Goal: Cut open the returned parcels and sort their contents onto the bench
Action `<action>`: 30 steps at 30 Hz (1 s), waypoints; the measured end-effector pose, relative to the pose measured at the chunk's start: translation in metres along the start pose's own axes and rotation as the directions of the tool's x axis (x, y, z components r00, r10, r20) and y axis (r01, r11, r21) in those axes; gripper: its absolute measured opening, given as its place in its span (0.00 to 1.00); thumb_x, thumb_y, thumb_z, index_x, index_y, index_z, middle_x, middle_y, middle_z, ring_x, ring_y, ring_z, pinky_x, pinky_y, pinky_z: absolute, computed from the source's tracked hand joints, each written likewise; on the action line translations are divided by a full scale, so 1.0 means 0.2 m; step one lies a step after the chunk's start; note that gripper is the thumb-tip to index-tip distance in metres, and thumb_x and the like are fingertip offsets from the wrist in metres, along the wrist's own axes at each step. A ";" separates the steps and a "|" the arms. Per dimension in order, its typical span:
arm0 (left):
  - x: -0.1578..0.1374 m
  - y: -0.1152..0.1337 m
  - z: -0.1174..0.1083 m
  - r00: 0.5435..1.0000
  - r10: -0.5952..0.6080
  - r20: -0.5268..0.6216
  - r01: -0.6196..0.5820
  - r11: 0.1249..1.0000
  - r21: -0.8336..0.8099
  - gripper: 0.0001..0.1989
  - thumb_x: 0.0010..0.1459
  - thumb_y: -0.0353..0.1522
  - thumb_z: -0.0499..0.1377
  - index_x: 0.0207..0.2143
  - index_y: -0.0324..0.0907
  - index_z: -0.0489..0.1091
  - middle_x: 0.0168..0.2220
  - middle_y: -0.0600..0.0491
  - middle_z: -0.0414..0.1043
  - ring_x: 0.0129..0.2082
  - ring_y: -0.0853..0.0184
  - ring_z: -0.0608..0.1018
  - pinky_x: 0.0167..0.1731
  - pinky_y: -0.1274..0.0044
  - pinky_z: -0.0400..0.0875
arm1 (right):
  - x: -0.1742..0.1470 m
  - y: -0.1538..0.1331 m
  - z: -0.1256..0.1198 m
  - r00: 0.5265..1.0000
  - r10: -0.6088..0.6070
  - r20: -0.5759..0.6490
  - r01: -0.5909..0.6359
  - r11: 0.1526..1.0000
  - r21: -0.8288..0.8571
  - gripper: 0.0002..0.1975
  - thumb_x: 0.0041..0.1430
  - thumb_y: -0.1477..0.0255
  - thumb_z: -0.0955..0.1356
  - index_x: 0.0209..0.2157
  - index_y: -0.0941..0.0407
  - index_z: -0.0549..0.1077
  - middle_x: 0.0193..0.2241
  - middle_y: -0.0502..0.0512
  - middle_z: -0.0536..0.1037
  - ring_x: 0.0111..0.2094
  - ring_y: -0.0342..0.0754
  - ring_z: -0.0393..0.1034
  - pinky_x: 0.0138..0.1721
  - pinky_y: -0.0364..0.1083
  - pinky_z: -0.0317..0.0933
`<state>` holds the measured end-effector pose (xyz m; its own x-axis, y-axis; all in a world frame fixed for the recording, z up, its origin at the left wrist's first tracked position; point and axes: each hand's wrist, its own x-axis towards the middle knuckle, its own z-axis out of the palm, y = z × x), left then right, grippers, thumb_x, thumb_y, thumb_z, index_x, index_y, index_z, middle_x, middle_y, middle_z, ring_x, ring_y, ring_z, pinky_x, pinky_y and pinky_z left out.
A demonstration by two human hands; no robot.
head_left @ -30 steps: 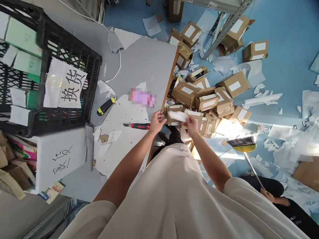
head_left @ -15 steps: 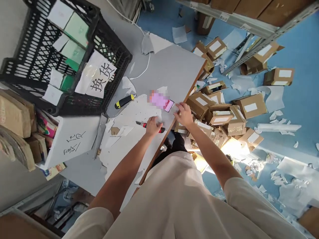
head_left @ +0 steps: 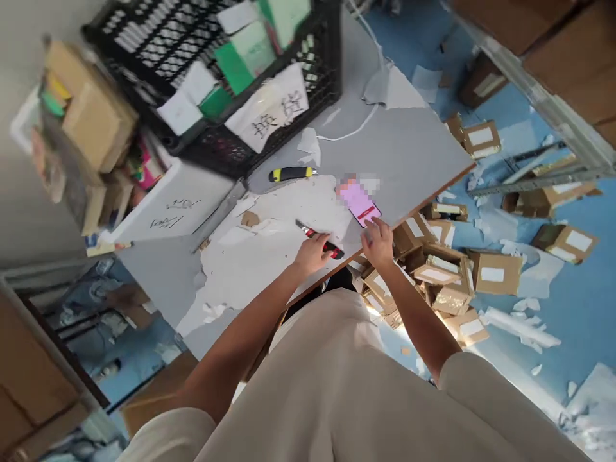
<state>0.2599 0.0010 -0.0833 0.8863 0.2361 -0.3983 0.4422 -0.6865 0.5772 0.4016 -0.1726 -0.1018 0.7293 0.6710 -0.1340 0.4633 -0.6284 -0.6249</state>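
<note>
My left hand (head_left: 312, 255) rests on the table with loosely spread fingers. It lies across the middle of a red and black utility knife (head_left: 336, 251), whose two ends show on either side. My right hand (head_left: 379, 246) is at the lower end of a smartphone (head_left: 360, 204) lying flat. Its fingertips touch or hover over the phone's pink screen, just below a red bar; the thumb is apart. Part of the phone's upper area is pixelated. Farther back lies a yellow and black utility knife (head_left: 292, 174), away from both hands.
A black plastic crate (head_left: 212, 144) with green and white boxes stands at the table's back left, beside a white box (head_left: 192, 202). Torn white paper (head_left: 260, 256) covers much of the grey table (head_left: 409, 154). Cardboard boxes (head_left: 493, 273) and paper scraps litter the blue floor at right.
The view has turned, so the table and crate appear farther right. My right hand has come from beside the phone onto its lower end. My left hand stays over the red and black knife.
</note>
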 end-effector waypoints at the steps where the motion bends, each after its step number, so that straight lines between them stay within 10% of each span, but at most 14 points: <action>1: -0.08 -0.01 -0.03 1.000 -0.005 -0.006 0.005 1.000 -0.020 0.24 0.58 0.34 0.57 0.57 0.41 0.62 0.56 0.43 0.68 0.58 0.56 0.70 0.57 0.64 0.65 | -0.03 -0.02 0.00 1.000 -0.020 0.013 0.020 1.000 0.007 0.22 0.62 0.69 0.59 0.56 0.54 0.67 0.55 0.65 0.68 0.57 0.60 0.61 0.56 0.61 0.57; 4: -0.37 -0.08 -0.08 0.989 -0.147 -0.026 0.145 0.988 -0.060 0.26 0.59 0.36 0.56 0.59 0.41 0.60 0.57 0.42 0.67 0.57 0.56 0.71 0.56 0.65 0.67 | -0.04 -0.12 0.06 0.963 -0.167 0.210 0.159 0.986 0.058 0.20 0.63 0.70 0.58 0.54 0.53 0.69 0.47 0.62 0.74 0.49 0.55 0.69 0.51 0.54 0.64; 6: -0.60 -0.15 -0.08 0.946 -0.323 -0.037 0.320 0.945 -0.068 0.27 0.60 0.37 0.55 0.60 0.39 0.59 0.57 0.40 0.67 0.54 0.54 0.73 0.53 0.65 0.68 | 0.01 -0.21 0.14 0.858 -0.322 0.401 0.322 0.944 0.069 0.18 0.64 0.71 0.58 0.51 0.53 0.71 0.44 0.60 0.76 0.44 0.53 0.72 0.47 0.51 0.66; 10: -1.11 -0.26 0.04 0.756 -0.651 -0.067 0.642 0.758 -0.115 0.28 0.58 0.35 0.55 0.61 0.37 0.59 0.56 0.36 0.67 0.53 0.50 0.74 0.50 0.63 0.69 | 0.21 -0.47 0.34 0.564 -0.488 0.666 0.635 0.772 0.028 0.16 0.63 0.73 0.60 0.49 0.55 0.73 0.44 0.60 0.77 0.44 0.54 0.72 0.46 0.52 0.66; 12: -1.32 -0.30 0.12 0.661 -0.750 -0.020 0.735 0.652 -0.185 0.28 0.58 0.37 0.56 0.60 0.37 0.60 0.56 0.36 0.68 0.54 0.49 0.73 0.50 0.63 0.69 | 0.32 -0.63 0.45 0.521 -0.485 0.702 0.696 0.717 -0.021 0.17 0.61 0.74 0.62 0.50 0.55 0.72 0.46 0.62 0.76 0.47 0.56 0.70 0.47 0.53 0.65; 15: -1.47 -0.37 0.17 0.613 -0.784 0.091 0.775 0.576 -0.259 0.27 0.55 0.36 0.58 0.57 0.39 0.64 0.54 0.37 0.70 0.54 0.49 0.74 0.49 0.64 0.70 | 0.45 -0.86 0.61 0.609 -0.486 0.627 0.682 0.725 -0.100 0.22 0.58 0.76 0.65 0.55 0.57 0.69 0.52 0.65 0.71 0.51 0.59 0.66 0.49 0.55 0.63; 19: -1.35 -0.56 0.05 0.679 -0.734 0.032 0.707 0.641 -0.299 0.29 0.58 0.38 0.57 0.60 0.40 0.61 0.59 0.38 0.65 0.59 0.52 0.69 0.57 0.63 0.63 | 0.52 -1.02 0.79 0.753 -0.419 0.507 0.558 0.815 -0.154 0.31 0.51 0.77 0.70 0.58 0.57 0.64 0.58 0.67 0.65 0.55 0.62 0.61 0.51 0.58 0.61; 20: -1.30 -0.61 0.01 0.645 -0.761 -0.064 0.719 0.634 -0.284 0.31 0.58 0.40 0.56 0.62 0.39 0.58 0.62 0.36 0.60 0.62 0.51 0.65 0.59 0.60 0.60 | 0.53 -1.02 0.82 0.763 -0.393 0.513 0.536 0.828 -0.163 0.29 0.50 0.78 0.70 0.55 0.56 0.67 0.55 0.66 0.67 0.53 0.61 0.63 0.51 0.58 0.61; 25: -1.31 -0.86 -0.04 0.151 -0.953 -0.263 0.894 0.245 -0.374 0.66 0.41 0.53 0.66 0.68 0.36 0.30 0.68 0.27 0.22 0.68 0.36 0.34 0.53 0.38 0.49 | 0.59 -1.02 0.90 0.831 -0.341 0.439 0.456 0.870 -0.187 0.11 0.58 0.77 0.62 0.40 0.57 0.74 0.40 0.63 0.73 0.46 0.56 0.67 0.48 0.55 0.62; 27: -1.44 -0.98 0.00 0.087 -0.974 -0.210 0.885 0.172 -0.433 0.71 0.37 0.55 0.68 0.68 0.38 0.25 0.68 0.27 0.17 0.67 0.35 0.33 0.53 0.39 0.50 | 0.67 -1.06 0.95 0.852 -0.380 0.360 0.453 0.880 -0.145 0.12 0.58 0.76 0.61 0.39 0.57 0.74 0.46 0.63 0.71 0.51 0.56 0.64 0.52 0.56 0.61; 30: -1.61 -1.17 0.07 0.157 -0.965 -0.208 0.860 0.237 -0.451 0.63 0.41 0.54 0.66 0.69 0.43 0.34 0.69 0.32 0.19 0.67 0.34 0.34 0.55 0.43 0.52 | 0.80 -1.17 1.06 0.821 -0.447 0.355 0.500 0.863 -0.072 0.09 0.56 0.74 0.63 0.36 0.56 0.74 0.51 0.61 0.69 0.57 0.57 0.59 0.57 0.60 0.56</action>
<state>-0.1302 0.0757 -0.0996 -0.2591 0.8429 -0.4715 0.9294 0.3505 0.1159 0.3036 0.1656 -0.1403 0.2135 0.9714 -0.1039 0.8006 -0.2349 -0.5512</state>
